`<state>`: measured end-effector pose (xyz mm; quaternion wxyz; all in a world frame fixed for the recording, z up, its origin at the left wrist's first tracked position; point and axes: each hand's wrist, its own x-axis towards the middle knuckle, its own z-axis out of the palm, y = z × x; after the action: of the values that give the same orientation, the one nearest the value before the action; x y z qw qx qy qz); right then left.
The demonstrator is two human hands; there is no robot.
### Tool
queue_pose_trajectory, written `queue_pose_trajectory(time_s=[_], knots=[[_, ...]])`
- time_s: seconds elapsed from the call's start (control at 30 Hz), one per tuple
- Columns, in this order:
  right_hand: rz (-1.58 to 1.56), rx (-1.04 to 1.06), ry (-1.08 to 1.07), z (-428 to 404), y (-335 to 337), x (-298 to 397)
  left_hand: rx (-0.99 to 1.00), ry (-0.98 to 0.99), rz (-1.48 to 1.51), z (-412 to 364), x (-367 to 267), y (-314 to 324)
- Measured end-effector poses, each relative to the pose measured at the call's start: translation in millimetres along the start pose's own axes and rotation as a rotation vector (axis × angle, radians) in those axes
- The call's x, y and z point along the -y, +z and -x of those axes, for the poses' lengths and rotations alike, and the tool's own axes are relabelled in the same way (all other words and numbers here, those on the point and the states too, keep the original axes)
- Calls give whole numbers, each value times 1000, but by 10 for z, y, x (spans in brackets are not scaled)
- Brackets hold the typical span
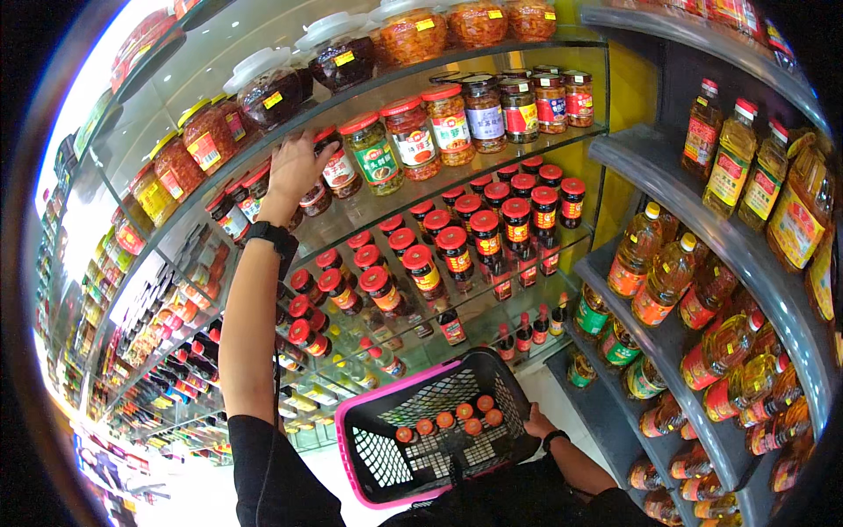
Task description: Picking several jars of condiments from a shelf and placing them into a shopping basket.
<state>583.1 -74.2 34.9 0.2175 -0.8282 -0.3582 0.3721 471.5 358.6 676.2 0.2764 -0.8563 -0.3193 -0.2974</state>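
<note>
My left hand (299, 165) reaches over a row of glass jars on the middle glass shelf, fingers spread. Beside its thumb stands a jar (339, 170) with a white label. A shorter dark jar (315, 199) is partly covered by the hand, and whether the fingertips touch a lid is unclear. My right hand (540, 423) grips the side rim of a black plastic shopping basket (421, 388) edged in pink. Inside it, several small containers with orange round tops (444, 419) are grouped on the mesh bottom.
Red-lidded sauce jars (452, 253) fill the shelf below. Large pickle jars (411, 36) stand above. Cooking-oil bottles (642, 253) crowd the curved dark shelves on the right. The upper glass shelf edge (421, 69) runs close above my left hand.
</note>
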Motion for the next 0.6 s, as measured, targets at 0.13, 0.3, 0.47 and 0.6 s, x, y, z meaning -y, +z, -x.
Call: queue_pose_trajectory(time_s=[0.13, 0.3, 0.47, 0.6], knots=[[-68, 29, 12, 13, -14, 33, -10, -1, -10, -20, 20, 54], [-108, 48, 44, 35, -64, 118, 46, -27, -9, -53, 18, -48], [-44, 34, 44, 20, -39, 87, 164, -65, 47, -132, -28, -209], [-62, 63, 73, 71, -70, 188, 148, -55, 77, -70, 50, -251]])
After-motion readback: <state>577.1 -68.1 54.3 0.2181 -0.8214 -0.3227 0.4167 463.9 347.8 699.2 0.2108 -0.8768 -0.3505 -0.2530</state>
